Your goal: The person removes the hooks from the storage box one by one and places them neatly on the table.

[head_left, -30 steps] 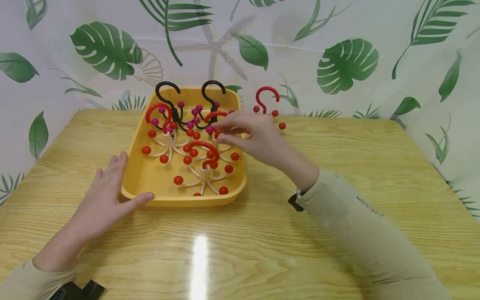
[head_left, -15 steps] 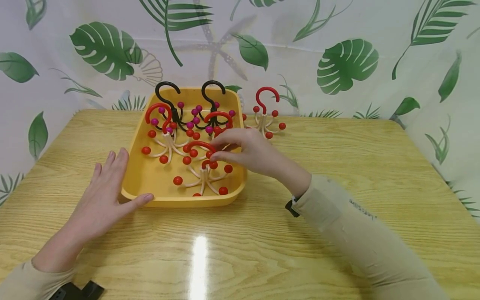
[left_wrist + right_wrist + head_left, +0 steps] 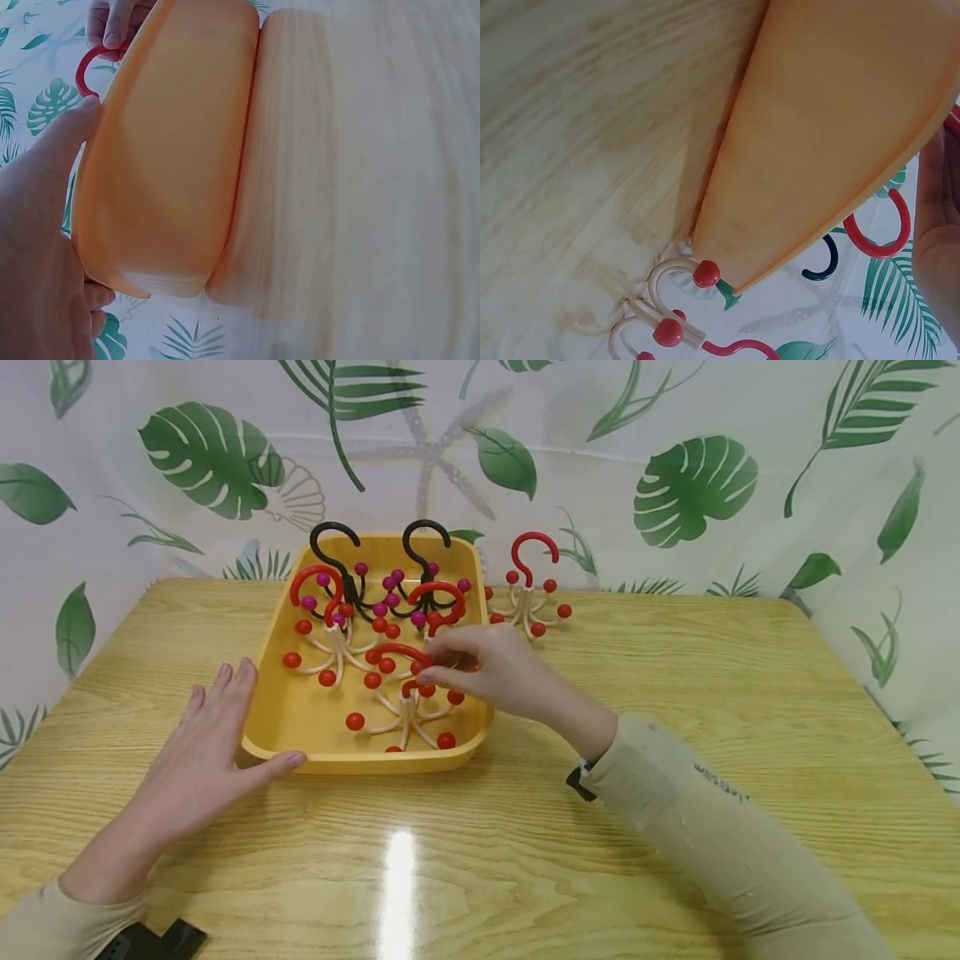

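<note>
Here, at a wooden table (image 3: 525, 860), a person in beige sleeves (image 3: 727, 839) works over a yellow tray (image 3: 288, 727) holding five spidery hangers, their hooks rising above its floor. The right hand (image 3: 502, 668) reaches over the tray's right side, thumb and fingers clamped on the curved red hook of the nearest hanger (image 3: 396, 648), which is inside the tray, toward the near end and right of the middle. Its cream arms spread out below, tipped with red balls. The left hand (image 3: 202, 747) lies along the tray's left side with fingers extended and thumb apart from them, resting on the near rim; it pinches nothing. Just behind the gripped piece I see a red-hooked hanger (image 3: 435, 587), partly hidden by the right hand, and another like it, the left-side hanger (image 3: 337, 639), across the tray. At the far end rise a black hook (image 3: 313, 542) and a second black hook (image 3: 406, 539), with magenta balls clustered around their dark arms. One more red-hooked piece, the outside hanger (image 3: 527, 602), stands upright on the table beside the tray's far right corner. A leaf-print cloth (image 3: 570, 443) hangs behind it all.
</note>
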Motion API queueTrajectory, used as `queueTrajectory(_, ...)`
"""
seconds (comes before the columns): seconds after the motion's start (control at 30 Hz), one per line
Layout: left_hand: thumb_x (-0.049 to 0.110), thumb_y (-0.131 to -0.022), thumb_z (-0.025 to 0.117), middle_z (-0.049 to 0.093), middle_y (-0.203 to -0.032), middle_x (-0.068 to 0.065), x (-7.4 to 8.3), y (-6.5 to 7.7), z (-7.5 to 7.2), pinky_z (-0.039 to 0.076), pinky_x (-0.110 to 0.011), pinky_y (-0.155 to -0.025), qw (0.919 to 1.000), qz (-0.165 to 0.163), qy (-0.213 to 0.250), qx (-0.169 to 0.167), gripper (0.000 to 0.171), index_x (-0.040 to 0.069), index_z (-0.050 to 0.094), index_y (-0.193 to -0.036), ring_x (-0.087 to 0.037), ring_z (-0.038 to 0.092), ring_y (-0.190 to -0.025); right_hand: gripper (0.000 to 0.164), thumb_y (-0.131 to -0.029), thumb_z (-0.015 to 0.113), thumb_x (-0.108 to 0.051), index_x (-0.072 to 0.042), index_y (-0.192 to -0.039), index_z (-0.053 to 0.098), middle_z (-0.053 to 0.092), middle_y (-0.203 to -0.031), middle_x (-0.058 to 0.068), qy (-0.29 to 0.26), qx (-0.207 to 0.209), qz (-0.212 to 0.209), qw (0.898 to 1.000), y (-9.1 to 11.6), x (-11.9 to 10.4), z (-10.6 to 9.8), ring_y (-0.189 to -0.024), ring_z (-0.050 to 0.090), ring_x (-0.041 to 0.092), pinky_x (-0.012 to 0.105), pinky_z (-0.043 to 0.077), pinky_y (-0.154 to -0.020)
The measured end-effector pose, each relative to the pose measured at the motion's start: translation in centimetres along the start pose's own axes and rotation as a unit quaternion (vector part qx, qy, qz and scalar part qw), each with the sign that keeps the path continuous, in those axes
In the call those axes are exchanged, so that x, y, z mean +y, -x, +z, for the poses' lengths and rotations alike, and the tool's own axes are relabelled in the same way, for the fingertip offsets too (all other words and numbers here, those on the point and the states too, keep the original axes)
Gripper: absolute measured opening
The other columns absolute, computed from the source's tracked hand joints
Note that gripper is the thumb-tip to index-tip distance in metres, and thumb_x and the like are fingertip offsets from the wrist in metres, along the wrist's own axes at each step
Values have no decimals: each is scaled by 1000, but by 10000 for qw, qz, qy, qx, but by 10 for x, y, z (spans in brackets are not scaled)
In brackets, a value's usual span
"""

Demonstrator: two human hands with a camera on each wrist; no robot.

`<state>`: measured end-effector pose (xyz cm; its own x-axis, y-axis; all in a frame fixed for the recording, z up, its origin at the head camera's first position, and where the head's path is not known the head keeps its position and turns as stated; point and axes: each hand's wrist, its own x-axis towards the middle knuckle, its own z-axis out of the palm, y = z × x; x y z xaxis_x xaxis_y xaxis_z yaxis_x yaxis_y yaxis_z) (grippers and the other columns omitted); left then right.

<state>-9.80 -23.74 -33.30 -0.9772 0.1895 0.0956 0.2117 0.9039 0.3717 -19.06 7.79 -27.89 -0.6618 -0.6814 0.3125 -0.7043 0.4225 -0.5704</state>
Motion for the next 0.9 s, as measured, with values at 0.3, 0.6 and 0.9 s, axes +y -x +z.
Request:
queueTrajectory(0.3,61,-84,61,-6,-158,-14,1,1,-1,-5,-44,-116,9994,-141,264,-190,111,6,-7,-152,-32,-4,-144,17,-85,74,-15,-3,-97,73,71,-87,1,-108,297,-169,9994,-1,-5,-1,-77,63,9,21,53,-69)
queueTrajectory(0.6,61,-84,61,-5,-158,-15,0,2,0,-4,-44,-116,9996,-28,226,-139,111,6,-7,-152,-35,-1,-144,15,-82,76,-9,-1,-94,72,71,-86,3,-335,851,-465,9947,1,-15,-15,-74,65,9,20,54,-68)
queueTrajectory(0.9,61,-84,60,-6,-158,-14,1,1,-1,-4,-43,-116,9995,-72,251,-191,110,6,-7,-152,-34,-2,-144,18,-81,76,-6,1,-96,71,70,-86,4,-577,1278,-474,9890,8,-29,-42,-73,63,9,24,55,-68)
